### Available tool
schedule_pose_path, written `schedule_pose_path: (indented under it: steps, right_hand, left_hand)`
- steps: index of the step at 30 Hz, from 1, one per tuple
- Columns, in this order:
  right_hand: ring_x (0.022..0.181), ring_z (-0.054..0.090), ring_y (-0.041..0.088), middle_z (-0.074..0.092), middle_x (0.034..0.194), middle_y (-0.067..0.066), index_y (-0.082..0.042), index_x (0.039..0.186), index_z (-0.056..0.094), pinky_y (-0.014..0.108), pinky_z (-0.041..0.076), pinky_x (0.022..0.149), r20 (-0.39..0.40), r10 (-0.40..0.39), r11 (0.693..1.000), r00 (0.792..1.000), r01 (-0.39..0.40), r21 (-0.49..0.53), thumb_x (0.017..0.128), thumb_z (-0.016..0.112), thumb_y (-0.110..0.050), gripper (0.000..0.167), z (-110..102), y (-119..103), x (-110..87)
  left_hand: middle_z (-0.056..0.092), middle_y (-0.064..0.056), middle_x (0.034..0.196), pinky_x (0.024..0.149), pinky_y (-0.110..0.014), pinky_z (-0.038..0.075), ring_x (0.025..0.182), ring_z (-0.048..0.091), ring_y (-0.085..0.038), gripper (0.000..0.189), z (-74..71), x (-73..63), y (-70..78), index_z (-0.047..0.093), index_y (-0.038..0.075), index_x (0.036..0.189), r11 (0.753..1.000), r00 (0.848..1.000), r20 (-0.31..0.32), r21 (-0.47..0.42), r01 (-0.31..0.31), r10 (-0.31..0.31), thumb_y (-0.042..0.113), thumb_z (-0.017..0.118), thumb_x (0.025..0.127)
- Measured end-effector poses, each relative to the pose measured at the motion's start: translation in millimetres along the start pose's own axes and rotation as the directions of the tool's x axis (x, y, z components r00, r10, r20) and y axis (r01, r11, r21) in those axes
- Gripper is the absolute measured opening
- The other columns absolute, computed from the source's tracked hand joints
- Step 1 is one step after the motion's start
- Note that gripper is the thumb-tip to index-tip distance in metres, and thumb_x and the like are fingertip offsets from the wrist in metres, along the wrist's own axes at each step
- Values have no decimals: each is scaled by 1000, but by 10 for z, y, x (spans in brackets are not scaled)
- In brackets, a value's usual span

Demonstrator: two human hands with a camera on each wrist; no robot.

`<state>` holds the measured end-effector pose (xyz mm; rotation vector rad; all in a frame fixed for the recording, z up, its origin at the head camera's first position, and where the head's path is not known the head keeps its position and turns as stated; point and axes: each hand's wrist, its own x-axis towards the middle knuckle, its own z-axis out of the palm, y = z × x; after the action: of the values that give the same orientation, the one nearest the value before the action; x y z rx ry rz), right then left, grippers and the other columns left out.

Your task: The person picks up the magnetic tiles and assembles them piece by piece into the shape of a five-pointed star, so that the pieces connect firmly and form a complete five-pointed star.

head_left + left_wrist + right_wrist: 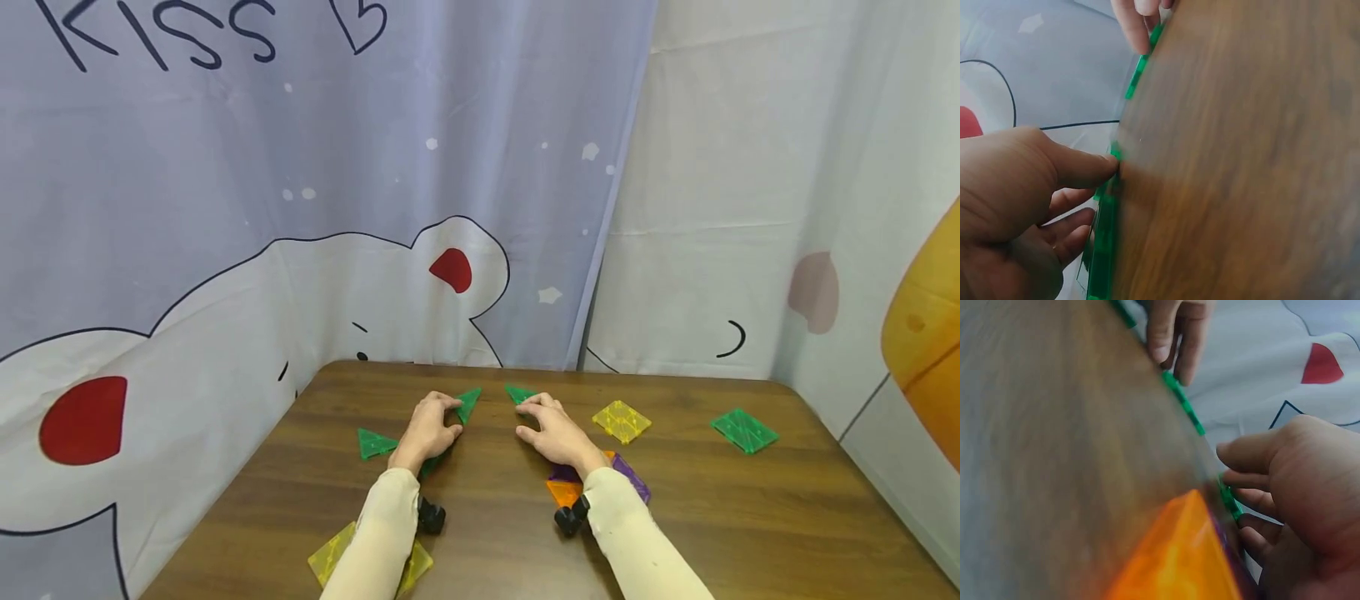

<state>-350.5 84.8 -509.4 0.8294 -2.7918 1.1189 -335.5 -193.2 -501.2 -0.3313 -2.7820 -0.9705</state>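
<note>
Green triangular tile (470, 405) lies far-centre on wooden table (495, 525), at left hand (429, 427): half-open, cannot tell whether pinching. Second green tile (517, 394), to its right: right hand (553, 428) touches it, loosely open, thumb apart. Light, level pressure should steady both.

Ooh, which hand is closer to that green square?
The right hand. It is left of the green square, with a yellow square lying between them. The left hand is farther left, beyond the right hand.
</note>
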Motion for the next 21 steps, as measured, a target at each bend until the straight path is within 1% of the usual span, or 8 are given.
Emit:
schedule_pose_path:
  steps: [4,5,7,9,11,14,17,21]
  right_hand:
    - [134,52,39,59,138,16,0,139,73,60,46,118,-64,14,999,998,-17,-39,108,72,-6,32,18,-1,7]
    - [131,54,38,59,136,16,0,138,74,59,47,116,-78,21,999,997,-25,-46,107,73,-5,32,22,-1,8]
    - [124,59,35,58,134,17,0,137,74,56,51,111,-101,40,998,994,-44,-41,105,75,-3,32,23,0,9]
    - [116,63,31,56,137,18,1,134,74,52,56,105,-120,53,998,991,-58,-31,103,77,-2,31,21,0,7]
    - [109,66,27,55,142,21,1,130,76,48,59,100,-131,60,998,990,-61,-10,102,78,0,28,15,-4,9]
    - [103,69,22,57,144,22,0,121,77,44,62,95,-147,70,998,987,-69,15,100,81,0,22,5,-18,10]
    - [98,68,19,63,135,17,-4,112,78,42,62,93,-154,91,996,984,-89,19,97,86,-5,17,-3,-35,7]
    - [94,62,18,61,122,12,-9,104,74,42,57,90,-145,119,993,982,-120,6,94,92,-17,22,6,-48,-2]
  left_hand:
    - [66,-20,138,117,-62,49,135,59,-48,38,20,4,-31,77,0,136,1000,1000,-19,-6,-23,23,2,83,98]
    - [66,-19,137,116,-60,50,133,60,-46,37,59,31,-95,78,1,135,999,999,-29,6,-39,39,4,84,98]
    - [67,-18,133,112,-58,53,128,62,-45,35,97,54,-162,80,3,132,997,996,-51,26,-72,74,7,86,97]
    - [68,-18,134,112,-59,53,129,62,-46,33,105,55,-164,82,5,128,996,995,-62,29,-82,84,8,88,96]
    - [67,-20,139,115,-61,51,133,60,-47,30,100,57,-148,84,7,124,996,995,-57,25,-82,83,10,89,95]
    - [68,-21,146,121,-65,44,142,56,-52,27,34,8,5,84,8,122,1000,999,-28,-8,-30,30,9,89,95]
    - [72,-19,142,121,-65,44,142,57,-51,27,49,6,49,84,9,122,1000,1000,-18,6,-17,18,10,89,95]
    - [75,-17,132,115,-70,47,135,62,-50,26,79,5,107,85,8,119,998,998,-31,42,-50,52,9,90,93]
